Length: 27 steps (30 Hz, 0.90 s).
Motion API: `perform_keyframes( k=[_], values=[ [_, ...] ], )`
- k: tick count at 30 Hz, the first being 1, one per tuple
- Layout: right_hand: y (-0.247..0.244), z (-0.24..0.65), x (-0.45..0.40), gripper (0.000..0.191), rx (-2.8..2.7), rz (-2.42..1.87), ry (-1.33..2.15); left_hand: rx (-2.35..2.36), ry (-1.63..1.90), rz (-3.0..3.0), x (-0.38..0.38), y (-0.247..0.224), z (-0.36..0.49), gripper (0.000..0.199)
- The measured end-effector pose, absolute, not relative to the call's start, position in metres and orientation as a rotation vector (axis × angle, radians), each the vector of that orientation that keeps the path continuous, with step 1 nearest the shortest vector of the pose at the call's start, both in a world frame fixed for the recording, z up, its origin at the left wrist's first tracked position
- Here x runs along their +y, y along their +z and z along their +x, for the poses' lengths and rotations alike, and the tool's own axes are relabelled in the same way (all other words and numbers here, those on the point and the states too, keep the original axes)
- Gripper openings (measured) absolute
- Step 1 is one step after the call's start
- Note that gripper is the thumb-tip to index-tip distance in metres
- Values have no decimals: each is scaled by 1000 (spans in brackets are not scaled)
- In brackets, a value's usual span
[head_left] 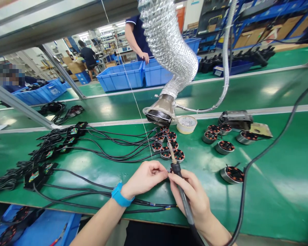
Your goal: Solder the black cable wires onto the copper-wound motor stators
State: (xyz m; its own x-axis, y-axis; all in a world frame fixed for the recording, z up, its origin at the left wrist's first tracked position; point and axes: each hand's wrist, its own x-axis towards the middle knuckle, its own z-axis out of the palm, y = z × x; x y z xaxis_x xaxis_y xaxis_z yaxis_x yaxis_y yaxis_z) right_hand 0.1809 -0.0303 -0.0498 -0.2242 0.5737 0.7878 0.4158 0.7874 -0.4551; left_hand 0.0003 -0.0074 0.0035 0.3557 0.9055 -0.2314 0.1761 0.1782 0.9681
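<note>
My right hand point(191, 193) is closed around a soldering iron point(178, 174), its metal tip pointing up and away over the stators. My left hand point(150, 176), with a blue band at the wrist, pinches something too small to make out, its fingertips close to those of my right hand. A small part, mostly hidden, shows between the hands. Just beyond them sits a cluster of round motor stators point(165, 153) with copper windings, with black cables point(123, 158) running to them from the left. Other cable ends with bared coloured wires lie below my left hand.
A fume hood point(159, 114) on a silver duct point(174, 44) hangs over the bench. Beside it stands a round tub point(187, 124). More stators point(232, 174) and a metal stand point(236, 119) are at right. Cable bundles lie left; a black cord crosses the right side. People and blue bins are behind.
</note>
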Motion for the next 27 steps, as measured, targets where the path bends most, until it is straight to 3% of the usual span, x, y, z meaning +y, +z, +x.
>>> perform_keyframes(
  k=[7, 13, 19, 27],
  values=[
    [-47, 184, -31, 56, -1850, -757, 151, 1107, 729, 1255, -5, 3, 1, 23],
    [-38, 196, -44, 39, -1647, -797, 111, 1141, 700, 1203, -5, 3, 1, 20],
    [-51, 212, -59, 23, -1534, -655, 298, 1143, 697, 1262, -6, 1, 1, 16],
    [-56, 209, -60, 21, -1485, -637, 294, 1146, 684, 1279, -5, 1, 2, 16]
  ],
)
